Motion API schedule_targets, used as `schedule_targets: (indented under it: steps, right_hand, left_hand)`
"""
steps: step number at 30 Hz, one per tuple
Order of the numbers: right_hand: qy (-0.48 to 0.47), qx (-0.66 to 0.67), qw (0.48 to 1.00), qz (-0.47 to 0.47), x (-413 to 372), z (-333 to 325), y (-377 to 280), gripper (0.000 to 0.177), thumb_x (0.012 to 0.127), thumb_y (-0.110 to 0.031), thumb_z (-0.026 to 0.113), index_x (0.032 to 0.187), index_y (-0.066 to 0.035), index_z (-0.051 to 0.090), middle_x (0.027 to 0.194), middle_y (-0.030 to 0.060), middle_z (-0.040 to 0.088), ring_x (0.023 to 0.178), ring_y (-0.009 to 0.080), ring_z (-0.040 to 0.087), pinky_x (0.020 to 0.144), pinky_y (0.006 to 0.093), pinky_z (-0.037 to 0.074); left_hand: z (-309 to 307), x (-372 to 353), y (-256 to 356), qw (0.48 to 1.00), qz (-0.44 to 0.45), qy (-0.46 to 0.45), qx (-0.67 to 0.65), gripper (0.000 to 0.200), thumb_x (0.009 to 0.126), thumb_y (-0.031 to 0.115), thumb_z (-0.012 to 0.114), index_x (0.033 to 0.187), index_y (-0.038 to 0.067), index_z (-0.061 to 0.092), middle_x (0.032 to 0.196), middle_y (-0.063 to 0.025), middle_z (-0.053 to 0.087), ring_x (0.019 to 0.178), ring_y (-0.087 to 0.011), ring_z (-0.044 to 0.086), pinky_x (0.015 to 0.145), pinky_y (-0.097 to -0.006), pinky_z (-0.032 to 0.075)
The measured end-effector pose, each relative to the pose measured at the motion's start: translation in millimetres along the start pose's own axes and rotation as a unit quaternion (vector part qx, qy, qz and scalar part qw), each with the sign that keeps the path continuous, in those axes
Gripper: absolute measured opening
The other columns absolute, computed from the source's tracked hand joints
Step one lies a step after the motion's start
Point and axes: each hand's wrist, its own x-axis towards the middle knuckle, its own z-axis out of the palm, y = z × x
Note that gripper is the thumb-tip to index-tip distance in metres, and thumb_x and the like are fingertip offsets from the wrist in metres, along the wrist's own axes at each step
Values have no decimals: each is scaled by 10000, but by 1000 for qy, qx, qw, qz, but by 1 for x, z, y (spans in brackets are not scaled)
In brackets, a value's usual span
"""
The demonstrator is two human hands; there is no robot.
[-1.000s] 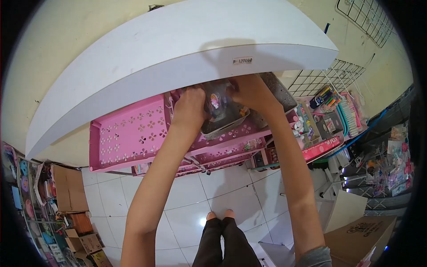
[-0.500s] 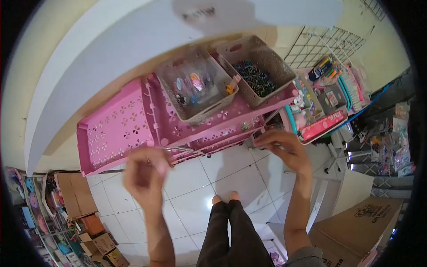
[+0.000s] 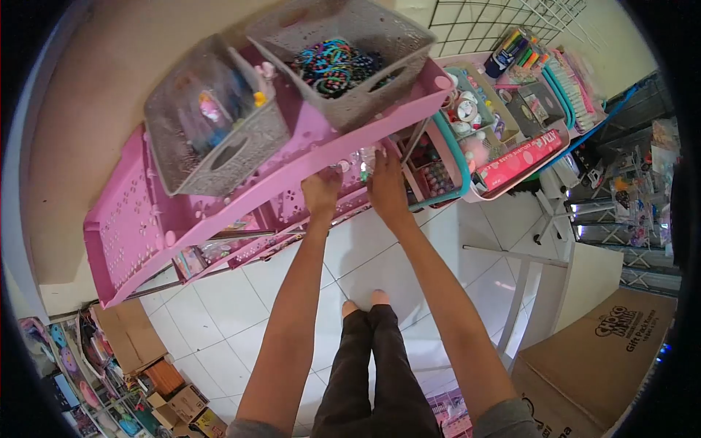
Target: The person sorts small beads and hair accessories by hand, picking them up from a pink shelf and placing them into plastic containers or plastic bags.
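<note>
Both my hands reach under the front edge of the pink rack's upper tray [image 3: 336, 157], into the tier below. My left hand [image 3: 321, 193] is closed, its fingertips at the left side of a small clear plastic packet [image 3: 363, 165] with something green in it. From the right, my right hand [image 3: 388, 188] grips the same packet with its fingers bent round the edge. The tray's rim partly hides the fingertips. Above stand a grey basket [image 3: 234, 157] of packaged trinkets and another grey basket [image 3: 358, 91] full of dark and coloured beaded strands.
A teal-edged tray [image 3: 464, 171] and a red box [image 3: 520, 159] stand to the right, near a wire grid [image 3: 482, 29]. Cardboard boxes sit at lower right [image 3: 606, 350] and lower left [image 3: 128, 336]. White tiled floor [image 3: 372, 255] lies below.
My hands have come together from wide apart and reached forward into the lower tier, onto the clear packet. The view has moved closer to the rack, and the baskets now appear higher and further left.
</note>
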Motion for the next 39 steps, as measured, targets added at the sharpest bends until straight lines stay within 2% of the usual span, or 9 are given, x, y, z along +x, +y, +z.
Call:
schedule_targets:
  steps: [2,6,12,15,24,30,33,35,39]
  right_hand:
    - [16,37,999,-21,-8,-8,-4,515,657,23,522,1122,63,303,1122,270,299,1044,402,326,870,428,311]
    - [26,93,994,-52,-19,-24,-3,469,662,36,501,1102,40,337,1121,262,302,1003,412,361,855,412,336]
    - [-21,141,989,-27,-12,-21,5,432,670,46,481,1080,35,344,1079,256,361,977,394,405,824,378,379]
    - [-25,104,994,-12,-4,-2,3,401,675,26,483,1057,37,365,1049,241,392,967,379,418,806,386,389]
    - [58,-203,977,43,18,35,-4,441,725,-44,438,1146,26,325,949,180,461,804,276,509,728,342,432]
    - [103,47,992,55,19,31,-4,410,671,52,476,1075,28,404,852,186,534,746,200,552,641,253,437]
    - [8,339,930,140,11,-17,-25,239,645,51,558,875,47,494,799,128,563,746,154,547,651,268,432]
    - [-36,617,768,164,1,-27,-27,210,665,-25,609,855,32,539,756,65,580,717,106,540,651,220,418]
    - [-194,662,704,169,-19,-80,-58,229,670,-64,628,874,17,563,743,33,584,689,93,538,646,194,412]
  left_hand:
    - [5,6,16,968,-207,-80,113,539,564,300,672,955,-4,460,949,-181,511,818,-305,535,672,-349,447]
    - [22,8,8,953,-203,-42,222,540,541,350,672,912,-1,496,887,-179,542,814,-340,537,685,-372,448]
    - [24,15,-27,982,-163,-82,42,320,616,272,649,762,5,551,717,-122,581,675,-257,568,623,-331,461]
    - [-9,-6,-23,869,-209,-55,-445,163,724,9,525,887,20,525,839,-70,563,780,-146,544,667,-266,455]
    - [-124,-111,61,806,-326,-64,-489,307,706,-43,539,998,2,454,883,-59,541,786,-140,544,682,-272,472]
    - [-130,-135,51,790,-346,-61,-502,286,730,-33,513,1006,-4,442,911,-75,534,807,-154,548,718,-291,481]
    - [-131,-135,45,815,-333,-68,-469,275,735,-34,505,1004,-12,449,924,-80,527,796,-156,550,714,-281,472]
    - [-132,-133,42,842,-309,-72,-436,287,729,-34,515,1009,-18,455,925,-76,530,799,-147,548,704,-270,465]
    - [-143,-125,51,862,-284,-113,-405,332,718,-39,532,1038,-28,444,938,-84,536,794,-139,551,693,-259,466]
